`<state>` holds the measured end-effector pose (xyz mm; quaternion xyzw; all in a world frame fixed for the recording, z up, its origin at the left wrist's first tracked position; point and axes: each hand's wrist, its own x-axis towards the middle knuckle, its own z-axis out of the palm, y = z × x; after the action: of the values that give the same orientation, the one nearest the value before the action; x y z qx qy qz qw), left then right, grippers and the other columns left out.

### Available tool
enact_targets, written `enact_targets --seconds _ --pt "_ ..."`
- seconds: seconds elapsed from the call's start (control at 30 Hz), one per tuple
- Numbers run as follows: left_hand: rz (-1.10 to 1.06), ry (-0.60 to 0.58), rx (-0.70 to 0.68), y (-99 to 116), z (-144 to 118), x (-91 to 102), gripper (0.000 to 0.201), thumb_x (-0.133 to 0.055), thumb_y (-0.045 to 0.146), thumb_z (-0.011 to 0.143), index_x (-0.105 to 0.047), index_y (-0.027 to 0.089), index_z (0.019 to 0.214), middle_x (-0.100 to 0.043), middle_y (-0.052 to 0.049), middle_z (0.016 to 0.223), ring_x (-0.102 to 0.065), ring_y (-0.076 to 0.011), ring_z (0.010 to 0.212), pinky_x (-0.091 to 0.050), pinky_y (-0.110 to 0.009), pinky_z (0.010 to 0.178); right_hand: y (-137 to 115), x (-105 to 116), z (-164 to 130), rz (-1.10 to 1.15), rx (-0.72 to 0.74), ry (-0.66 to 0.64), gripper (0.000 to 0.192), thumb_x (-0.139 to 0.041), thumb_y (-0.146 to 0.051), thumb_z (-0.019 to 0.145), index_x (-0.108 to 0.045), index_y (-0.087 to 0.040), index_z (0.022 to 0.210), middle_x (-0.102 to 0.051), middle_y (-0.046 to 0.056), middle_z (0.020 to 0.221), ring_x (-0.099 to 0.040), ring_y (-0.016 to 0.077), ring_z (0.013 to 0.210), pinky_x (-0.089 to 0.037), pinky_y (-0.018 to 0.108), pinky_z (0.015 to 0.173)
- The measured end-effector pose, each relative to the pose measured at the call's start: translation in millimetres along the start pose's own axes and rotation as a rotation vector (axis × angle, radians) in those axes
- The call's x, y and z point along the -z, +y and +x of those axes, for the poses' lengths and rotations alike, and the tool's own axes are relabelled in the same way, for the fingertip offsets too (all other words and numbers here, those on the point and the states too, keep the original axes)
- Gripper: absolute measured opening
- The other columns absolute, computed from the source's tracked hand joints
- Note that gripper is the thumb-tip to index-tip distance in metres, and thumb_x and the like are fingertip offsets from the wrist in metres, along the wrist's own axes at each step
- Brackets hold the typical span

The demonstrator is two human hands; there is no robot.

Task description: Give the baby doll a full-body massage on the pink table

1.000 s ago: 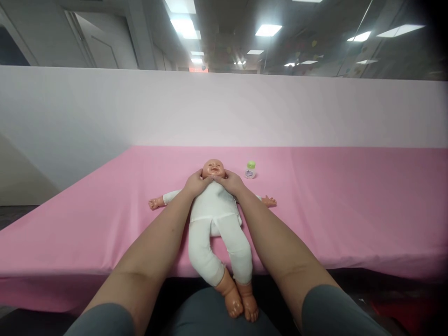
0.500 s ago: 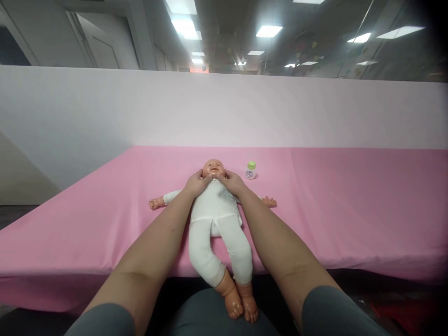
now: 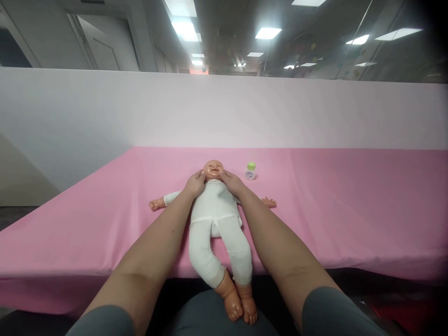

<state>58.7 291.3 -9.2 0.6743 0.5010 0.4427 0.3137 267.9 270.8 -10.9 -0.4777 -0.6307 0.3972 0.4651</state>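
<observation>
A baby doll (image 3: pixel 215 219) in white clothes lies on its back on the pink table (image 3: pixel 350 205), arms spread, legs hanging over the near edge. My left hand (image 3: pixel 195 183) rests on the doll's left shoulder with the thumb against the side of its head. My right hand (image 3: pixel 231 182) sits on the other shoulder, thumb touching the cheek. Both hands cup the doll's head (image 3: pixel 213 169) from the sides.
A small white bottle with a green cap (image 3: pixel 250 171) stands just right of the doll's head. A pale partition wall (image 3: pixel 105 112) runs along the table's far side. My lap lies under the doll's feet (image 3: pixel 241 308).
My two thumbs have moved apart, from the doll's chin out to the sides of its face. The doll has not shifted.
</observation>
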Motion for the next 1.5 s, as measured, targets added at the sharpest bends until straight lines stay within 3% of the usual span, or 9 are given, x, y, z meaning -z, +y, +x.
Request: enact_targets --seconds 0.2,0.33,0.67,0.83,1.0,1.1,1.33,1.5 --pt "0.164 -0.052 -0.011 7 -5 4.4 0.066 -0.068 0.068 0.083 -0.069 0.020 0.128 -0.078 -0.011 0.118 -0.071 -0.0311 0.105 -0.052 -0.042 0.097 0 -3 -2 -0.033 -0.020 0.012 0.070 -0.078 -0.068 0.078 -0.069 -0.028 0.134 -0.076 0.006 0.126 -0.070 0.0296 0.118 -0.053 0.046 0.106" --pt "0.195 -0.052 -0.030 9 -7 3.6 0.060 -0.067 0.063 0.086 -0.069 0.021 0.128 -0.078 -0.010 0.117 -0.071 -0.0295 0.103 -0.053 -0.041 0.095 3 -3 1 -0.070 -0.021 0.037 0.067 -0.081 -0.066 0.076 -0.072 -0.028 0.130 -0.077 0.006 0.125 -0.071 0.0294 0.116 -0.054 0.045 0.105" --pt "0.005 -0.029 -0.014 -3 1 -0.2 0.058 -0.058 0.062 0.092 -0.070 0.020 0.130 -0.074 -0.012 0.131 -0.068 -0.0309 0.120 -0.049 -0.041 0.105 5 5 1 0.021 0.024 -0.024 0.053 -0.070 -0.059 0.090 -0.074 -0.025 0.130 -0.077 0.007 0.126 -0.071 0.0278 0.117 -0.052 0.045 0.107" --pt "-0.166 0.002 0.054 -10 6 -5.4 0.056 -0.045 0.058 0.099 -0.073 0.016 0.123 -0.077 -0.014 0.123 -0.072 -0.0283 0.110 -0.053 -0.041 0.099 7 5 1 0.073 0.023 -0.029 0.060 -0.059 -0.068 0.095 -0.072 -0.025 0.135 -0.076 0.006 0.129 -0.070 0.0283 0.121 -0.051 0.045 0.110" --pt "-0.033 0.054 0.070 -5 4 -2.8 0.059 -0.043 0.062 0.100 -0.077 0.016 0.114 -0.078 -0.013 0.121 -0.071 -0.0299 0.111 -0.052 -0.041 0.101 9 1 4 0.074 -0.018 0.048 0.059 -0.050 -0.065 0.100 -0.075 -0.021 0.131 -0.077 0.007 0.126 -0.069 0.0297 0.123 -0.051 0.046 0.111" --pt "0.000 0.018 0.042 1 1 0.4 0.066 -0.045 0.072 0.095 -0.076 0.018 0.119 -0.077 -0.011 0.123 -0.069 -0.0303 0.115 -0.050 -0.040 0.104 8 0 4 0.076 -0.010 0.048 0.060 -0.049 -0.067 0.100 -0.075 -0.023 0.130 -0.077 0.007 0.125 -0.069 0.0292 0.122 -0.051 0.046 0.111" --pt "0.141 -0.034 0.039 15 -8 4.7 0.071 -0.069 0.071 0.082 -0.071 0.020 0.131 -0.077 -0.011 0.122 -0.071 -0.0336 0.110 -0.052 -0.041 0.095 0 1 -3 -0.060 0.019 0.031 0.061 -0.076 -0.069 0.080 -0.074 -0.030 0.128 -0.078 0.004 0.121 -0.071 0.0294 0.114 -0.055 0.044 0.102" --pt "0.161 -0.049 -0.007 10 -5 4.3 0.067 -0.070 0.066 0.082 -0.070 0.021 0.131 -0.077 -0.010 0.121 -0.071 -0.0326 0.109 -0.052 -0.043 0.099 0 -1 -1 -0.087 -0.026 0.072 0.071 -0.084 -0.068 0.071 -0.072 -0.027 0.127 -0.077 0.006 0.123 -0.072 0.0287 0.112 -0.055 0.041 0.100"
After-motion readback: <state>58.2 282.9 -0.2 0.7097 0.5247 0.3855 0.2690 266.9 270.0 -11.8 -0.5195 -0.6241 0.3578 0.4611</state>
